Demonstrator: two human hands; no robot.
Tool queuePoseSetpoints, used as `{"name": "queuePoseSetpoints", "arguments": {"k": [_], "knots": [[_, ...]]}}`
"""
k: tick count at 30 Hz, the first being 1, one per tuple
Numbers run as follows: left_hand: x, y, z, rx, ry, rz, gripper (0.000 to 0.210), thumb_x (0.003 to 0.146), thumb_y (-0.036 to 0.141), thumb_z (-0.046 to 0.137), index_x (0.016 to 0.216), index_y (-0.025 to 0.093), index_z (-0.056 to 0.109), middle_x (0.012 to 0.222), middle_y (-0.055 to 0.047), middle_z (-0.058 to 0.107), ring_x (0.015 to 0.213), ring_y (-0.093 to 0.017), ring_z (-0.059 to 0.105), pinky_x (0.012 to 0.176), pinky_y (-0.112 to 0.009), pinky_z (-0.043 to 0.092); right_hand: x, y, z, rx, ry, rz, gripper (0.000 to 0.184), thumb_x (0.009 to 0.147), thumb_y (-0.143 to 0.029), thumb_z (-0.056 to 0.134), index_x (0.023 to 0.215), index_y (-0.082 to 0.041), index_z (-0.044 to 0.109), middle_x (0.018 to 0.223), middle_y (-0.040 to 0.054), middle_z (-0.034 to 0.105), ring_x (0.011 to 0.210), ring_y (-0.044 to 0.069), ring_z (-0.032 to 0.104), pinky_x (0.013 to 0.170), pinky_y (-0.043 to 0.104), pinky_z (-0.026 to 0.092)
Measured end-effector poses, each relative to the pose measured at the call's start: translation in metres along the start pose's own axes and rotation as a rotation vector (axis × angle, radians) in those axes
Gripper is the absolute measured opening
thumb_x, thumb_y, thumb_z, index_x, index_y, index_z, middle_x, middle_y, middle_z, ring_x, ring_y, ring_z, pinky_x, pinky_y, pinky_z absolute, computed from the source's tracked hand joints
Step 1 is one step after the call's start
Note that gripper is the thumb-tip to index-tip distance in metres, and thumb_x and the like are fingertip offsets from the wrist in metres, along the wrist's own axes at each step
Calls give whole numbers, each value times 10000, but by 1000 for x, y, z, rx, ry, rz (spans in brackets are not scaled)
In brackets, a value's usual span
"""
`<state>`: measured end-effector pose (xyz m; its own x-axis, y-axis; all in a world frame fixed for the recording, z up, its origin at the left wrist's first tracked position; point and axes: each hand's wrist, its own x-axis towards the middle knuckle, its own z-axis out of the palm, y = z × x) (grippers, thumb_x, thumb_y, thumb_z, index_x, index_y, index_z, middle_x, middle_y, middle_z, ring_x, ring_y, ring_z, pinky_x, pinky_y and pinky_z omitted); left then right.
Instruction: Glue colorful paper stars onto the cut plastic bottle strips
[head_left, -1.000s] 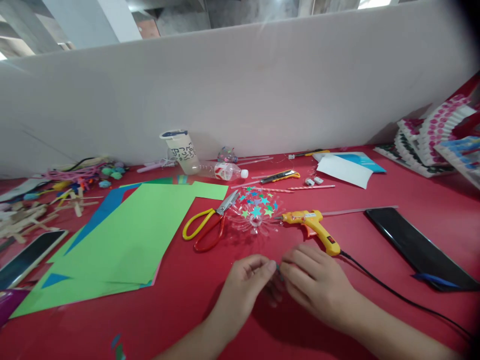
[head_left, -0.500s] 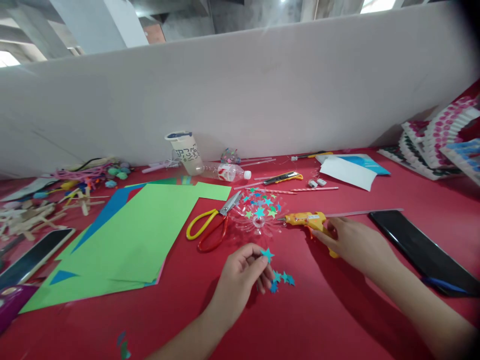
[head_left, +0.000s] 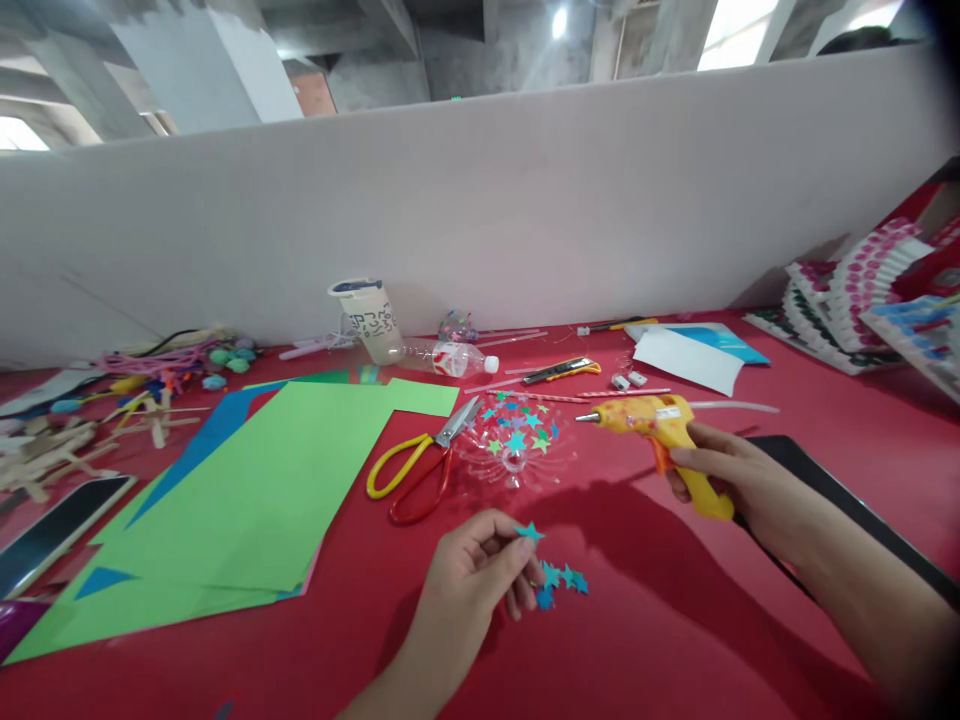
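Observation:
Between thumb and forefinger, my left hand (head_left: 480,572) pinches a blue paper star (head_left: 531,532). Several more blue stars (head_left: 564,578) lie on the red table just right of those fingers. My right hand (head_left: 716,465) grips the handle of a yellow hot glue gun (head_left: 660,420), raised off the table with its nozzle pointing left. Left of the nozzle sits a clear plastic piece with petal-like strips (head_left: 514,462), covered in small coloured stars. Scissors (head_left: 424,460) with one yellow and one red handle lie beside it, blades partly apart.
Green paper sheets (head_left: 277,490) spread over the left. Behind are a paper cup (head_left: 367,325), a plastic bottle (head_left: 450,358) and a utility knife (head_left: 562,370). A dark phone (head_left: 832,490) lies under my right forearm, another phone (head_left: 64,530) at far left.
My right hand has closed around the glue gun's handle and lifted it off the table. My left hand keeps the star, which has tilted flatter. The camera view has shifted slightly.

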<state>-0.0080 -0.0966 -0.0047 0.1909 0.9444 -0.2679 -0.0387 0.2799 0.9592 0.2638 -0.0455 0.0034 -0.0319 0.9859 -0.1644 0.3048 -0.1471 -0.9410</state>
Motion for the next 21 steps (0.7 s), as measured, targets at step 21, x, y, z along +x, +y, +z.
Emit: {"name": "queuePoseSetpoints", "arguments": {"k": [21], "knots": [[-5,-4,7,6,-13,11,159,805,290,559,719,160,526,609,-8,640,457,-81,531,423,-183,381,-45,5,74,-73,-119,-290,80,778,-295,597,790,-221,570,745,23,629,689,187,616,599,276,515]]}}
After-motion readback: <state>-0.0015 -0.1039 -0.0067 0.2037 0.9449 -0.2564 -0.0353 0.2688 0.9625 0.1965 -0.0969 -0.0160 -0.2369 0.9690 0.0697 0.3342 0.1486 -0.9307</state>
